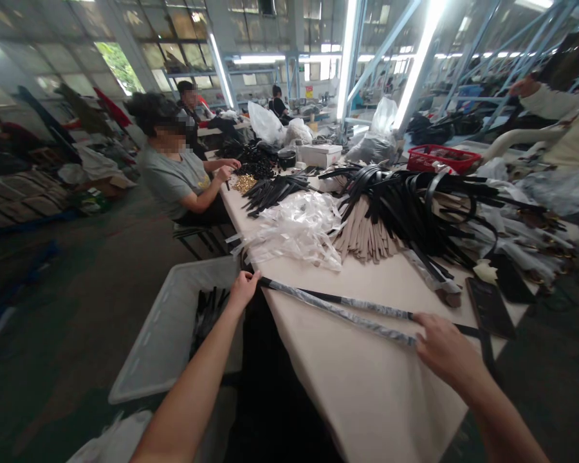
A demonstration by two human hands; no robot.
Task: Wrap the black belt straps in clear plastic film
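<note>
A long black strap point(338, 310), partly wrapped in clear plastic film, stretches across the near end of the table between my two hands. My left hand point(244, 287) pinches its folded end at the table's left edge. Over on the right, my right hand point(439, 344) closes around the two wrapped lengths. A bare black part of the strap runs past that hand toward the table's right edge. Beyond lie a heap of clear plastic strips point(299, 231) and a bundle of black straps point(405, 199) with beige undersides.
A white plastic bin point(159, 328) holding black strips stands left of the table point(367, 399). A dark phone-like slab point(489, 307) lies at the right edge. A seated co-worker point(174, 173) handles small parts beside gold pieces point(246, 184). A red basket point(444, 159) stands farther back.
</note>
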